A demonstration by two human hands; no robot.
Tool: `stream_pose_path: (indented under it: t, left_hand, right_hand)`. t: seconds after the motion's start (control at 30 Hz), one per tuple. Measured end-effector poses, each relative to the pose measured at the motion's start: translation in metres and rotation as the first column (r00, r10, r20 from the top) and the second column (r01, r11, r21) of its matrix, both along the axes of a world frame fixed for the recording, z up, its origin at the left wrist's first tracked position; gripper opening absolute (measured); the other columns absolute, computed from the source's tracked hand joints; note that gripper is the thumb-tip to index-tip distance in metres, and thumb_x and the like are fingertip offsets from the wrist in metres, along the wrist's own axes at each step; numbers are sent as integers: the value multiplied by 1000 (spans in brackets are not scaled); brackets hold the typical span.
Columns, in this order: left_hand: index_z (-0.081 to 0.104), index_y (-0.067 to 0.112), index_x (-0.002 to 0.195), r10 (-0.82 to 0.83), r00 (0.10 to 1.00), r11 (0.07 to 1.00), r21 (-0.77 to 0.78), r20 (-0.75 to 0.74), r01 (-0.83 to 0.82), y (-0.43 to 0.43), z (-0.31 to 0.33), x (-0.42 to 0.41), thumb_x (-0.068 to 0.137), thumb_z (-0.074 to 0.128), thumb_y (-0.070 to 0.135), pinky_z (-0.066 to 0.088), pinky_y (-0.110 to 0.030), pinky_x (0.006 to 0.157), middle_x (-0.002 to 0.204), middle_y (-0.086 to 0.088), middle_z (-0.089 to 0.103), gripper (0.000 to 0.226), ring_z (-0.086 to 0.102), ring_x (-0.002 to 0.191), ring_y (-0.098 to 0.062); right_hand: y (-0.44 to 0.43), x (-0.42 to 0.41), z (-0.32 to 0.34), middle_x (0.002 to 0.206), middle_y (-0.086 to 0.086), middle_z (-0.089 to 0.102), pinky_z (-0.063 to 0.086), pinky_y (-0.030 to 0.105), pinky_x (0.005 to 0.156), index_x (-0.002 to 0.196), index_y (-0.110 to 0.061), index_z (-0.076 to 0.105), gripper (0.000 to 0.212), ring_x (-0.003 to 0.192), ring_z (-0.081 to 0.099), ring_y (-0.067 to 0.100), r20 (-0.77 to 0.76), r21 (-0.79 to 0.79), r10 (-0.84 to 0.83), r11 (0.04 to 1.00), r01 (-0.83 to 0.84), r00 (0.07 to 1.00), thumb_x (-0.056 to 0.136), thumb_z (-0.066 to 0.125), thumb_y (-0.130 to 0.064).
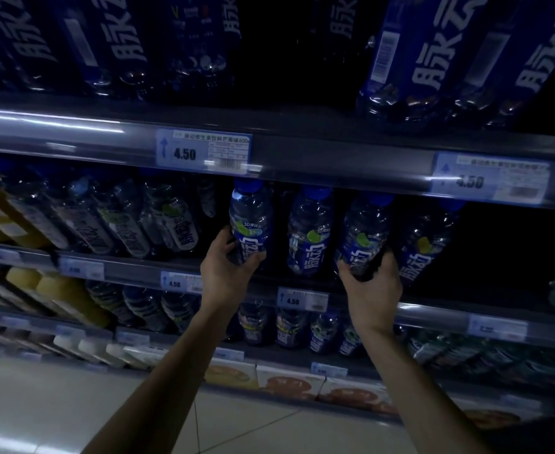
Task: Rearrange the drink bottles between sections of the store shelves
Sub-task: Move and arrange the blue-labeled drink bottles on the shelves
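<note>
Several clear drink bottles with blue caps and blue labels stand in a row on the second shelf. My left hand [228, 267] grips the lower part of the leftmost bottle of that row [250, 214]. My right hand [373, 283] grips the base of another blue-label bottle [366, 234], two places to the right. Between them stands a matching bottle [309, 231], untouched. One more such bottle [428, 240] stands right of my right hand.
A shelf rail [302, 152] with 4.50 price tags runs above the bottles. Large blue bottles [433, 57] fill the top shelf. White-label bottles [158, 221] and yellow drinks [60, 293] stand to the left. Lower shelves hold more bottles and cartons [289, 381].
</note>
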State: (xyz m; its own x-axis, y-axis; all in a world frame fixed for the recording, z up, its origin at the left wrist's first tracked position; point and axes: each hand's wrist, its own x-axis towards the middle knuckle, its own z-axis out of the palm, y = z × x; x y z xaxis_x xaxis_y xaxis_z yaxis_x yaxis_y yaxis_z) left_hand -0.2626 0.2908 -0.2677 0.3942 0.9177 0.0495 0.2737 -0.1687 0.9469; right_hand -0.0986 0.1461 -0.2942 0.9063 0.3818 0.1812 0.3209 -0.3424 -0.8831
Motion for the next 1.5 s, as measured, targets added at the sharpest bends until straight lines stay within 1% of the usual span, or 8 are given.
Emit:
stream_pose_path:
  t: [0.13, 0.23, 0.37, 0.67, 0.93, 1.03, 1.27, 1.5]
  left_hand:
    - [49, 27, 132, 6, 999, 1000, 17, -54, -5, 7, 1, 1, 78, 78, 30, 46, -38, 96, 130, 8, 58, 61, 49, 121, -11]
    - [42, 23, 140, 30, 994, 1000, -3, -103, -31, 16, 1, 1, 75, 80, 36, 46, -37, 96, 136, 4, 54, 77, 47, 126, -14]
    - [44, 22, 139, 24, 993, 999, -32, -114, -28, 20, 0, 1, 73, 81, 38, 48, -45, 99, 132, 1, 57, 77, 50, 124, -15]
    - [50, 27, 126, -17, 1000, 999, -35, 14, 17, 20, -4, 0, 71, 83, 32, 48, -31, 92, 127, 8, 61, 64, 52, 123, -14]
    - [48, 36, 123, -49, 999, 999, 23, 9, 49, 13, -7, 0, 74, 81, 34, 47, -22, 87, 124, 16, 60, 59, 54, 115, -7]
    - [48, 34, 124, -63, 998, 998, 6, 0, 63, 10, -7, 5, 74, 81, 33, 49, -31, 92, 127, 13, 59, 60, 53, 115, -8]
    - [50, 35, 114, -48, 999, 999, 7, 7, 48, 5, -8, 11, 73, 82, 30, 49, -17, 80, 115, 17, 62, 53, 56, 106, 3]
    - [48, 36, 118, -52, 999, 999, -8, 14, 52, 4, -8, 11, 74, 81, 29, 51, -22, 88, 124, 13, 59, 56, 53, 107, 3]
  right_hand:
    - [-6, -25, 3, 129, 4, 41, 40, 29, 99, 127, -13, 45, 65, 111, 44, 12, 32, 64, -91, 994, 88, 995, 76, 76, -39]
    - [-10, -47, 3, 111, 0, 46, 41, 20, 82, 112, -14, 51, 43, 97, 47, 8, 151, 70, -30, 997, 20, 988, 80, 72, -34]
    - [3, -58, 9, 115, 8, 60, 40, 11, 86, 122, -6, 54, 44, 101, 54, 11, 150, 28, 63, 997, -68, 987, 84, 70, -23]
    - [49, -62, 13, 140, 18, 49, 47, 39, 99, 145, -1, 29, 80, 126, 50, 29, -9, -114, 81, 990, -82, 997, 85, 70, -33]
    - [50, -55, 9, 87, 18, 66, 43, 30, 57, 110, 0, 56, 47, 78, 64, 32, 69, -152, 10, 988, 1, 998, 82, 73, -34]
    - [50, -53, 10, 80, 18, 66, 43, 30, 53, 110, 0, 56, 47, 70, 65, 31, 50, -153, 19, 988, -11, 999, 82, 73, -35]
    - [43, -49, 10, 67, 12, 64, 41, 26, 47, 105, 1, 59, 47, 56, 60, 24, 85, -173, 28, 985, -13, 996, 79, 76, -34]
    - [19, -51, 9, 111, 14, 69, 55, 27, 75, 124, -3, 56, 49, 91, 69, 26, 118, -64, 55, 997, -48, 992, 87, 67, -32]
